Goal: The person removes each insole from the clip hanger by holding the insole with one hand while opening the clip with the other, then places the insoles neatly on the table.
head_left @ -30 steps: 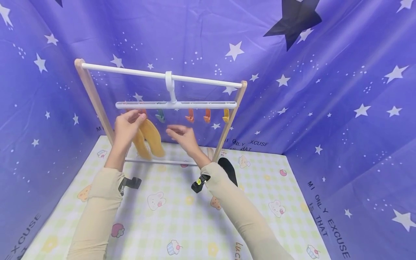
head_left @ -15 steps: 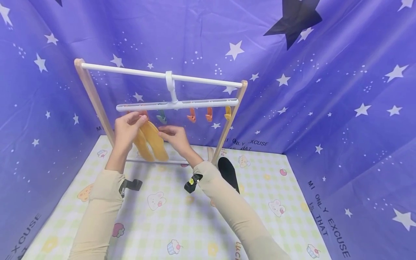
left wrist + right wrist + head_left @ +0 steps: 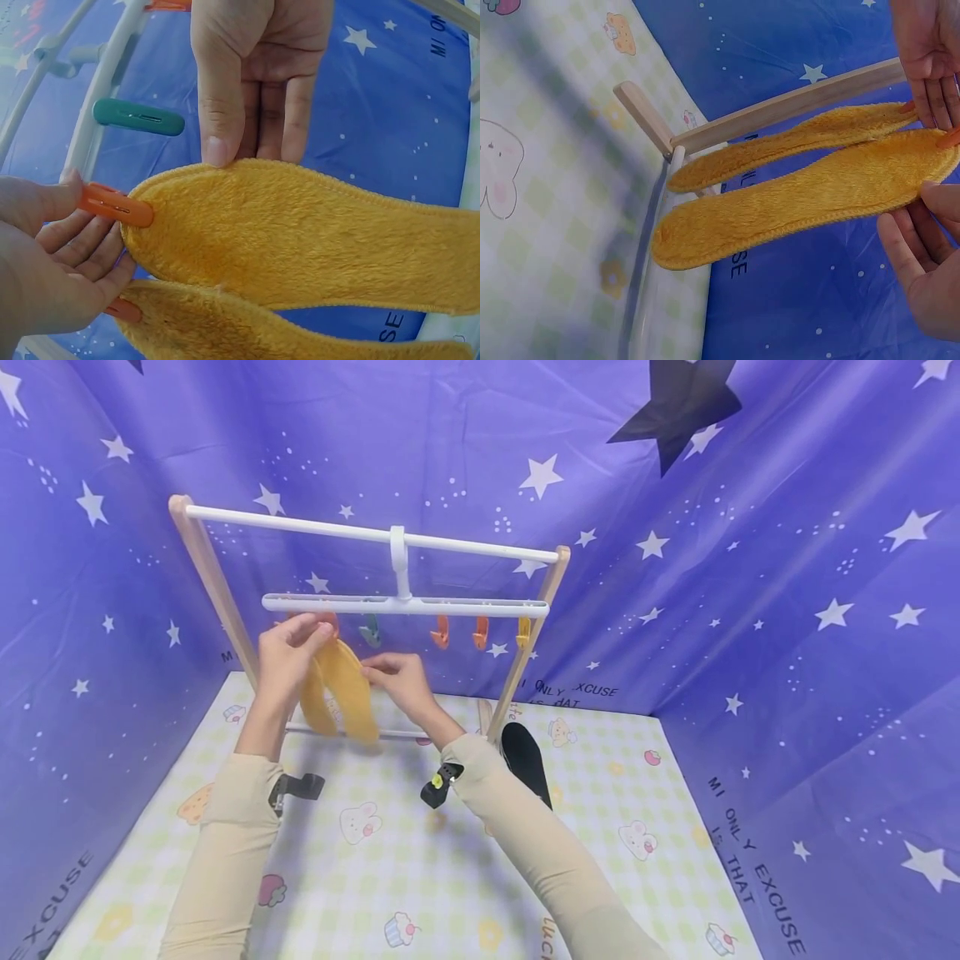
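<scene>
Two fuzzy yellow insoles hang side by side from orange clips at the left part of a white hanger (image 3: 330, 604). My left hand (image 3: 283, 656) pinches the tail of the orange clip (image 3: 112, 204) whose mouth bites the top end of the right-hand insole (image 3: 300, 225). The other insole (image 3: 202, 319) hangs from a second orange clip (image 3: 126, 310), partly hidden by that hand. With thumb and fingers my right hand (image 3: 403, 681) pinches the right-hand insole's side edge, near its top; in the right wrist view this hand (image 3: 930, 270) shows below the insole.
The hanger hooks over the white top rod (image 3: 300, 522) of a wooden-legged rack. Farther right on it hang a teal clip (image 3: 371, 631), two orange clips and a yellow clip (image 3: 523, 632). A black insole-shaped piece (image 3: 527, 764) lies by the rack's right leg on the checkered cloth (image 3: 600, 893).
My right hand has moved left from beside the insoles and taken hold of the right-hand one's edge. The hanger tilted briefly and is nearly level again. My left hand stays at the clip.
</scene>
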`<state>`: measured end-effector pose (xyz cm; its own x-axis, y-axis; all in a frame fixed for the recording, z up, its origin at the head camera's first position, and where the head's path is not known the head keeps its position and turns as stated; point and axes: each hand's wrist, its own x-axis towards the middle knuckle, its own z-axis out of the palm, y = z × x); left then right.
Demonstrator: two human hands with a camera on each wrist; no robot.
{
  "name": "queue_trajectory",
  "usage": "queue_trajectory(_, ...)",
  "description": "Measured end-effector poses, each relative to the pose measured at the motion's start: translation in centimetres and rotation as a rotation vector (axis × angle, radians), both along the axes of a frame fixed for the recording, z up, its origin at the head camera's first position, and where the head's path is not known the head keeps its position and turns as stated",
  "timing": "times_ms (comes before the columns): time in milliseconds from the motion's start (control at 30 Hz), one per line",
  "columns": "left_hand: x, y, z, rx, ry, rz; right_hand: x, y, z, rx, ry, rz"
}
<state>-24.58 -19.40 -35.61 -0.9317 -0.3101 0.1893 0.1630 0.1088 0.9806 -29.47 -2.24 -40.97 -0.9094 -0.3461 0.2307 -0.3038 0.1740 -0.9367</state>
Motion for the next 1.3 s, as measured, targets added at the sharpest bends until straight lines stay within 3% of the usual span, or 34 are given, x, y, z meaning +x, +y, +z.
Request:
queue_trajectory(333,0.0,-0.3,0.6,-0.087,-0.009,-0.005,0.4,-0.5,0.4,-0.027,-0.027,-0.031)
queue_trajectory(633,-0.2,-0.3,0.6,-0.01,0.042,0.03,0.5,-0.7,0.2,-0.042,-0.058,-0.012)
queue_trajectory(1067,0.0,-0.4,1.4,-0.039,-0.046,0.05,0.7,-0.6,0.2,-0.028,-0.079,-0.006)
queue_trajectory(1300,-0.1,-0.3,1.7,0.0,-0.043,0.063,0.8,-0.7,0.2,-0.049,-0.107,-0.001)
